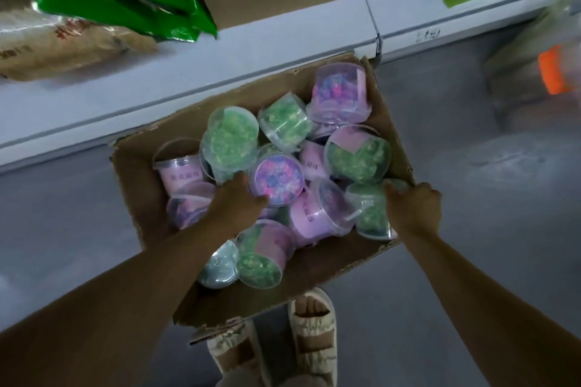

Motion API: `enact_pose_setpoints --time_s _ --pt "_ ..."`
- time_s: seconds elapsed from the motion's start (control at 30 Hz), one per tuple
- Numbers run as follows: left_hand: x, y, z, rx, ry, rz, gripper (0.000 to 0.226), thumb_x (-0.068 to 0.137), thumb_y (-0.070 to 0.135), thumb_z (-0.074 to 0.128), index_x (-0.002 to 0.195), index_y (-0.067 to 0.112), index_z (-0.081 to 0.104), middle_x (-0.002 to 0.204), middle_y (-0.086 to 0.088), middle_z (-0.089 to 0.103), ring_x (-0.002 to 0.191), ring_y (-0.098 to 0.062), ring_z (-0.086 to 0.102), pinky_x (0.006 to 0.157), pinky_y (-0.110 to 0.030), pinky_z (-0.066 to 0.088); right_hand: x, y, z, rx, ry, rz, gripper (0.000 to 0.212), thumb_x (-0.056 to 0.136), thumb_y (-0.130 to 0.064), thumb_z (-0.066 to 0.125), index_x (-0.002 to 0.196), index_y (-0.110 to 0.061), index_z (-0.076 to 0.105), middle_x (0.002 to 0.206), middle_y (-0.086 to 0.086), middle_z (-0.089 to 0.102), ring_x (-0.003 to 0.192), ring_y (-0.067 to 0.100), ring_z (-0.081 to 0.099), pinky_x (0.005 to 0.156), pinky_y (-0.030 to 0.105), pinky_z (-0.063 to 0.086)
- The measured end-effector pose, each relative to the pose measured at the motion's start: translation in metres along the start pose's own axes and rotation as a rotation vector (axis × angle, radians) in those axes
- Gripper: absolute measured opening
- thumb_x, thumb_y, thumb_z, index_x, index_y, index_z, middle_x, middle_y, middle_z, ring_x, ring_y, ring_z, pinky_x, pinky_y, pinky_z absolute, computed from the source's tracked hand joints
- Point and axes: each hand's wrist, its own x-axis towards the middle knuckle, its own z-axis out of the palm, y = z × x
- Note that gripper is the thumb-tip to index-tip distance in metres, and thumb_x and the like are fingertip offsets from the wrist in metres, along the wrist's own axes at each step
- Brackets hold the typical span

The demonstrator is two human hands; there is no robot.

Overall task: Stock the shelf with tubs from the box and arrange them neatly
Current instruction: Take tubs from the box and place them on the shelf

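Down in the box on the floor, tubs lie jumbled below the shelf. Left hand grips a purple-topped tub; right hand curls over the box's edge, touching a green tub.

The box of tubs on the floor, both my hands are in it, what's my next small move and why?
Probably close the left hand around the purple tub it touches and lift it out. That tub lies on top of the pile in the box, and the right hand already rests on a green tub.
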Motion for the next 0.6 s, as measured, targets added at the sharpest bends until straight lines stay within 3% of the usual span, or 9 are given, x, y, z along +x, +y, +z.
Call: enact_pose_setpoints --time_s 0.1,0.17,0.23,0.33,0.47,0.53,0.6 --pt "0.022 0.003 0.011 -0.066 -0.009 -0.065 0.06 0.084 0.031 0.066 0.132 0.006 0.04 0.127 -0.017 0.054 0.113 -0.035 0.054 0.087 -0.037 0.045 0.01 -0.002 0.006 0.163 -0.003 0.166 0.05 0.08 -0.026 0.062 0.117 0.006 0.05 0.115 0.024 0.058 0.102 0.041 0.059 0.079 0.042 0.049" --pt "0.035 0.004 0.018 -0.17 -0.031 -0.125 0.059 0.082 0.031 0.067 0.129 0.005 0.044 0.119 -0.019 0.059 0.103 -0.037 0.06 0.078 -0.038 0.049 0.011 0.002 0.005 0.242 -0.033 0.208 0.044 0.074 -0.024 0.06 0.107 0.005 0.057 0.103 0.021 0.064 0.09 0.037 0.063 0.065 0.033 0.05" --pt "0.045 0.005 0.023 -0.291 -0.038 -0.19 0.059 0.082 0.029 0.067 0.13 0.006 0.044 0.117 -0.02 0.059 0.101 -0.035 0.06 0.073 -0.036 0.048 0.005 0.003 -0.005 0.3 -0.055 0.176 0.029 0.073 -0.02 0.059 0.091 0.002 0.063 0.085 0.016 0.064 0.076 0.033 0.062 0.054 0.024 0.04" --pt "0.058 0.005 0.03 -0.548 -0.056 -0.267 0.058 0.081 0.026 0.07 0.131 0.01 0.043 0.124 -0.018 0.054 0.094 -0.028 0.055 0.063 -0.028 0.043 -0.013 0.0 -0.027 0.358 -0.069 0.063 0.013 0.074 -0.011 0.057 0.062 -0.007 0.059 0.056 0.007 0.052 0.055 0.024 0.05 0.049 0.023 0.035" --pt "0.067 0.008 0.032 -0.723 -0.025 -0.336 0.061 0.079 0.025 0.073 0.128 0.005 0.041 0.128 -0.019 0.051 0.087 -0.024 0.051 0.054 -0.025 0.033 -0.03 -0.005 -0.041 0.527 -0.077 0.04 0.007 0.074 -0.01 0.058 0.071 -0.013 0.064 0.069 0.01 0.062 0.066 0.025 0.058 0.06 0.03 0.046" --pt "0.068 0.007 0.033 -0.738 -0.04 -0.35 0.065 0.078 0.028 0.074 0.129 0.005 0.04 0.126 -0.017 0.05 0.086 -0.022 0.049 0.057 -0.027 0.036 -0.032 -0.007 -0.041 0.61 -0.071 0.075 0.007 0.077 -0.012 0.059 0.082 -0.012 0.064 0.077 0.006 0.063 0.072 0.022 0.059 0.062 0.028 0.044" --pt "0.065 0.006 0.033 -0.721 -0.052 -0.337 0.06 0.08 0.023 0.073 0.127 0.006 0.039 0.115 -0.01 0.048 0.088 -0.02 0.046 0.066 -0.029 0.04 -0.031 -0.014 -0.037 0.668 -0.071 0.076 0.002 0.08 -0.016 0.061 0.081 -0.014 0.061 0.08 0.003 0.062 0.075 0.02 0.059 0.066 0.03 0.048"
